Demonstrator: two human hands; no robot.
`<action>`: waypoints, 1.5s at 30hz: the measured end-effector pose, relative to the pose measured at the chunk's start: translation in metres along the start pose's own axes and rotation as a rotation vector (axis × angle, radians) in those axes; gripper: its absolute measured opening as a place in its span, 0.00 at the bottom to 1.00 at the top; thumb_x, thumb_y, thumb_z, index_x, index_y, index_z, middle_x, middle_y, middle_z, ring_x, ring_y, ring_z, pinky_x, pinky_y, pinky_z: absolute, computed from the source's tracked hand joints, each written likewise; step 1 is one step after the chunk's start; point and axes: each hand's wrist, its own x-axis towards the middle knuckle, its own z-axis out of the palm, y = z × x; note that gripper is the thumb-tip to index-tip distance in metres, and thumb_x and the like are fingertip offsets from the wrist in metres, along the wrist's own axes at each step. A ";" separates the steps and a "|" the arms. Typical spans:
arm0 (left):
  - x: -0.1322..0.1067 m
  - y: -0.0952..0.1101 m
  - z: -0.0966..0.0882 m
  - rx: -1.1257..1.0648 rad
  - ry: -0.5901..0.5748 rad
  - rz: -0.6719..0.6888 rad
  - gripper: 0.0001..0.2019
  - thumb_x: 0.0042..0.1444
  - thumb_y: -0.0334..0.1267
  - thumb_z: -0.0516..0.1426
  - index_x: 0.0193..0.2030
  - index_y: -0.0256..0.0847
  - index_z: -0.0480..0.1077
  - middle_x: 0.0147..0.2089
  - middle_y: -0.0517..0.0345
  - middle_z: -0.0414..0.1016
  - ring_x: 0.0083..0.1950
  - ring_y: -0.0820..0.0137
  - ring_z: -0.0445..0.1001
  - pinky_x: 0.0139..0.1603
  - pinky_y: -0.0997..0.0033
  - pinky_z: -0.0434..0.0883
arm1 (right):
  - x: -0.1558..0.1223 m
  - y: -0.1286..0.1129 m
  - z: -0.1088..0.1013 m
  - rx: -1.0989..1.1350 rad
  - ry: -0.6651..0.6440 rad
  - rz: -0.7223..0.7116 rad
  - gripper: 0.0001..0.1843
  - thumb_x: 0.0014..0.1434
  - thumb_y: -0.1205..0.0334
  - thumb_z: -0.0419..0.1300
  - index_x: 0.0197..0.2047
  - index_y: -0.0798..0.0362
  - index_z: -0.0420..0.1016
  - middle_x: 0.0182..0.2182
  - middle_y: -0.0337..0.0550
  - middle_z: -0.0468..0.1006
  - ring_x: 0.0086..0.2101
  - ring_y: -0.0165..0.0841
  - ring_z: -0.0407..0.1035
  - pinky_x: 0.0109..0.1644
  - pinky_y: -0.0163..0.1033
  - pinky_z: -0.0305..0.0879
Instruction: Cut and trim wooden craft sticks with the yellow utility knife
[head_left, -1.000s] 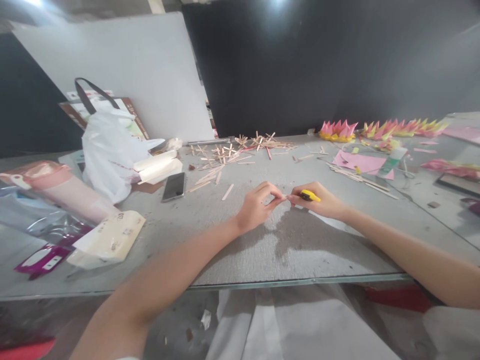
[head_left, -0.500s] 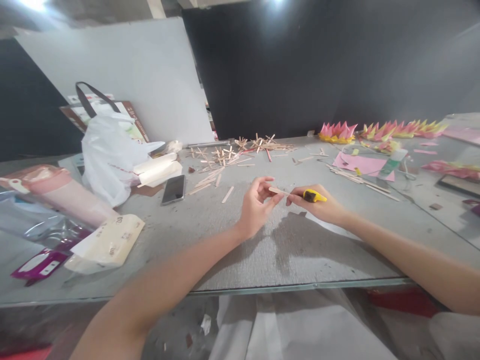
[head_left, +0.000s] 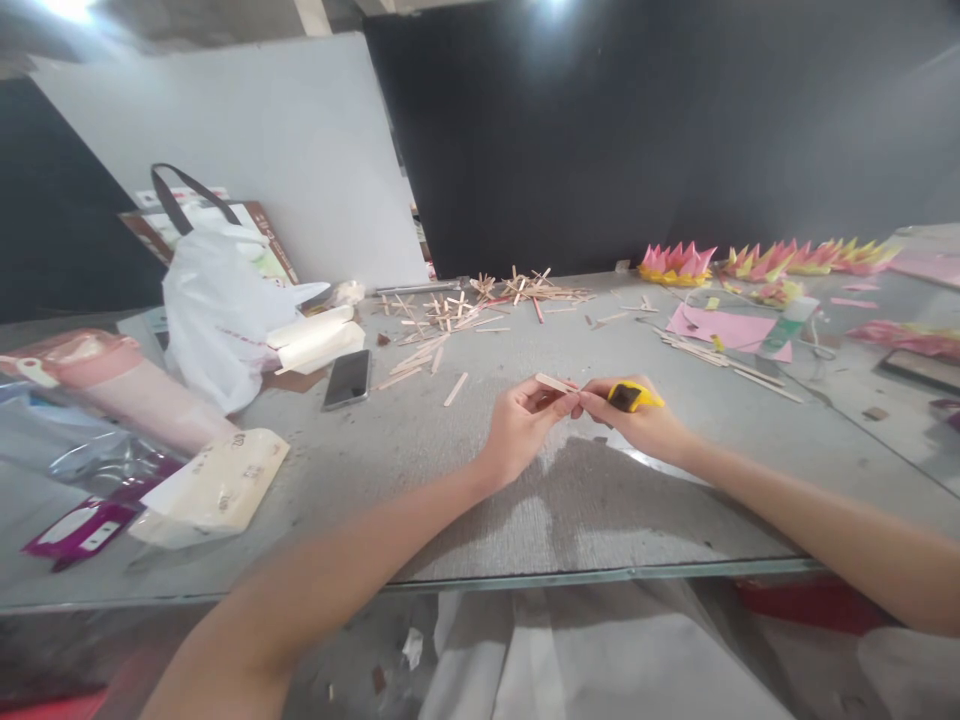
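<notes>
My left hand [head_left: 521,428] pinches a short flat wooden stick [head_left: 553,383] above the middle of the grey table [head_left: 465,500]. My right hand [head_left: 637,420] is closed round a small yellow and black cutter [head_left: 628,397], and its fingertips meet the same stick from the right. Both hands hover close together just over the tabletop. A loose stick [head_left: 455,388] lies a little to their left.
A heap of wooden sticks [head_left: 465,305] lies at the back centre. A phone [head_left: 348,377], white plastic bag [head_left: 217,310] and packets [head_left: 214,485] crowd the left. Pink paper [head_left: 724,327], a glue bottle [head_left: 784,325] and paper flowers [head_left: 675,262] sit at the right.
My left hand opened its fingers half a second ago, then closed on the stick again. Both hands rose slightly and the stick now points up to the left.
</notes>
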 end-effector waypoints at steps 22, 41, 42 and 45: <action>0.010 -0.012 -0.010 0.181 0.213 0.113 0.21 0.69 0.58 0.62 0.51 0.41 0.75 0.44 0.52 0.77 0.41 0.69 0.76 0.48 0.66 0.76 | -0.002 0.002 -0.001 -0.265 0.074 -0.221 0.28 0.72 0.42 0.55 0.25 0.50 0.67 0.19 0.34 0.63 0.22 0.28 0.55 0.29 0.37 0.55; -0.002 -0.001 -0.006 0.489 -0.005 0.124 0.24 0.78 0.61 0.43 0.43 0.45 0.64 0.24 0.66 0.64 0.23 0.72 0.63 0.31 0.67 0.63 | -0.004 -0.004 -0.018 -0.090 0.311 -0.310 0.36 0.75 0.29 0.42 0.47 0.47 0.81 0.28 0.41 0.72 0.29 0.38 0.68 0.36 0.44 0.65; -0.002 -0.001 -0.006 0.485 0.008 0.130 0.24 0.78 0.62 0.43 0.42 0.45 0.64 0.24 0.66 0.63 0.24 0.72 0.62 0.31 0.67 0.63 | -0.006 -0.004 -0.018 -0.081 0.310 -0.256 0.36 0.75 0.30 0.42 0.49 0.47 0.81 0.24 0.39 0.71 0.26 0.36 0.65 0.33 0.43 0.63; -0.002 -0.004 -0.007 0.463 0.029 0.141 0.24 0.77 0.63 0.43 0.43 0.45 0.64 0.27 0.65 0.62 0.26 0.71 0.61 0.32 0.66 0.62 | -0.014 -0.011 -0.018 -0.064 0.345 -0.165 0.27 0.75 0.34 0.52 0.50 0.46 0.82 0.25 0.39 0.76 0.23 0.34 0.68 0.31 0.43 0.66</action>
